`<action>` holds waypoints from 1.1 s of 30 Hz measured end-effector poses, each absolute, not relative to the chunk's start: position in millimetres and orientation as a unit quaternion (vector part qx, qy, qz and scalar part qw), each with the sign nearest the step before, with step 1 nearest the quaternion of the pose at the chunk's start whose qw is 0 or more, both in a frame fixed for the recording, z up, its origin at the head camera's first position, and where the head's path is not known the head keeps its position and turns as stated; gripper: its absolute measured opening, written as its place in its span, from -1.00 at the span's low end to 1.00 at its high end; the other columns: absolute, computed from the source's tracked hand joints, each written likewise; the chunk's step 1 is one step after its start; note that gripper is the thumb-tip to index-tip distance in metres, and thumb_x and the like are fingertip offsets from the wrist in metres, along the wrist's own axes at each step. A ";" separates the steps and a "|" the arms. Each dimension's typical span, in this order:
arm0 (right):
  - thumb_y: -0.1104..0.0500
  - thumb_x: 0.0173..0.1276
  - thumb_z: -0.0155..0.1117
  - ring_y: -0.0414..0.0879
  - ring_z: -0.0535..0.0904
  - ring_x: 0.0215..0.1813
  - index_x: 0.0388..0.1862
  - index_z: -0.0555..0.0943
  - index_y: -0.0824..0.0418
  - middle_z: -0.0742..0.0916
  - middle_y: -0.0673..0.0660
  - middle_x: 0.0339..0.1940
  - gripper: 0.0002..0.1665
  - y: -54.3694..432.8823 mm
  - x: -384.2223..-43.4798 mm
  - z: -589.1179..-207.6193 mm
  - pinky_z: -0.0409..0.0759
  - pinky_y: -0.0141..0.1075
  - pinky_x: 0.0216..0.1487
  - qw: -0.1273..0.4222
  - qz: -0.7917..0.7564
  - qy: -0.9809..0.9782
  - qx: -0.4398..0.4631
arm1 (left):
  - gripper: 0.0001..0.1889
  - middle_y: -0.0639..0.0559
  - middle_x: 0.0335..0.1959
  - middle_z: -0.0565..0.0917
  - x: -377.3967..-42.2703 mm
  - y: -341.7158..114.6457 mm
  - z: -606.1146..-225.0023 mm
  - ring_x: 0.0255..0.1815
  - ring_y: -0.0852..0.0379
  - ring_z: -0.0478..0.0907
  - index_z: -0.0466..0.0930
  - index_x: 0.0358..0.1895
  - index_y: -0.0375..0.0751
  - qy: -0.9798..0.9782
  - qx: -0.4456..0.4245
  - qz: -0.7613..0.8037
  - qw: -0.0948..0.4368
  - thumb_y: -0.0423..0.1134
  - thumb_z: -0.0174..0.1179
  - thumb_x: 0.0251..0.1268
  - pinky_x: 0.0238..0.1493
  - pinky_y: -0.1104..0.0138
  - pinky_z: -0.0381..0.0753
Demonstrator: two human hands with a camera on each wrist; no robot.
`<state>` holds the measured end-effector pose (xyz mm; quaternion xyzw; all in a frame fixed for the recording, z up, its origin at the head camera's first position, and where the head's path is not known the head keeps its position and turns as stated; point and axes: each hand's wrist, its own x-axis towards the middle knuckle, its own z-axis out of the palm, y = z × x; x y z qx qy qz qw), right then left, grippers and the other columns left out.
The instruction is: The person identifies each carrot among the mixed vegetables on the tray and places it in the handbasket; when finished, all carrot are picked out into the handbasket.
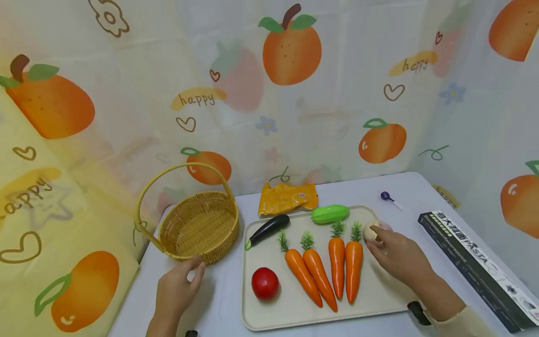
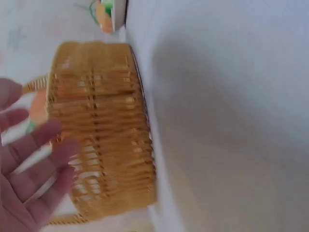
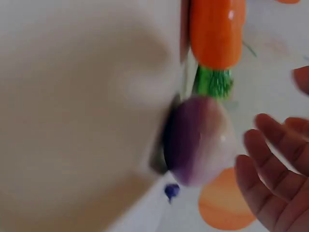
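Note:
My left hand (image 1: 178, 286) is at the near rim of a yellow wicker basket (image 1: 221, 250) with a tall handle. In the left wrist view its fingers are extended beside the basket's woven wall (image 2: 104, 113), not wrapped round it. At the tray's far right corner my right hand (image 1: 402, 256) reaches over a round white and purple turnip (image 3: 200, 140). The right wrist view shows its fingers spread and loosely bent beside the turnip, with a gap between. A carrot (image 1: 353, 271) with a green top lies just left of this hand.
The beige tray (image 1: 290, 322) holds more carrots (image 1: 320, 271), a red tomato (image 1: 265, 284), an eggplant (image 1: 269, 229) and a green cucumber-like vegetable (image 1: 331, 214). Behind it lies an orange packet (image 1: 288, 198). A lollipop (image 1: 385, 196) and a long black-and-white box (image 1: 476, 267) are to the right.

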<state>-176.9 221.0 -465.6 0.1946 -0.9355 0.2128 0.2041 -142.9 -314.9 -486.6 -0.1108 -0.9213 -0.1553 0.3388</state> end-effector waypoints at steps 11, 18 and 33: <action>-0.13 0.24 0.36 -0.14 0.37 -0.55 0.08 0.55 0.37 0.51 -0.04 -0.55 -0.34 197.7 -161.8 -487.4 0.33 -0.25 -0.53 -0.034 0.262 -0.963 0.060 | -0.19 -0.41 0.22 0.45 -138.8 -338.1 -494.2 -0.04 -0.31 0.62 -0.02 0.54 -0.04 -0.924 0.194 -0.299 0.140 0.34 -0.12 0.39 -0.12 -0.26 0.47; -0.42 0.12 0.30 0.13 0.63 -0.24 0.09 0.53 0.49 0.71 0.23 -0.30 0.02 189.6 -164.8 -492.0 0.58 0.05 -0.17 -0.075 0.230 -0.968 0.060 | 0.02 -0.32 0.53 -0.08 -157.8 -331.7 -492.6 0.31 -0.40 0.29 -0.24 0.57 -0.09 -0.844 0.218 -0.474 0.128 0.34 0.09 0.26 0.19 -0.20 0.37; -0.04 0.15 0.39 -0.04 0.51 -0.40 0.28 0.29 0.61 0.62 0.11 -0.41 -0.04 177.4 -168.7 -493.1 0.51 -0.14 -0.39 -0.076 0.285 -0.955 0.034 | -0.25 -0.13 0.44 0.15 -188.9 -318.9 -520.5 0.40 -0.07 0.16 0.14 0.41 -0.16 -0.626 0.196 -0.698 0.288 -0.28 0.36 0.23 0.12 0.48 0.41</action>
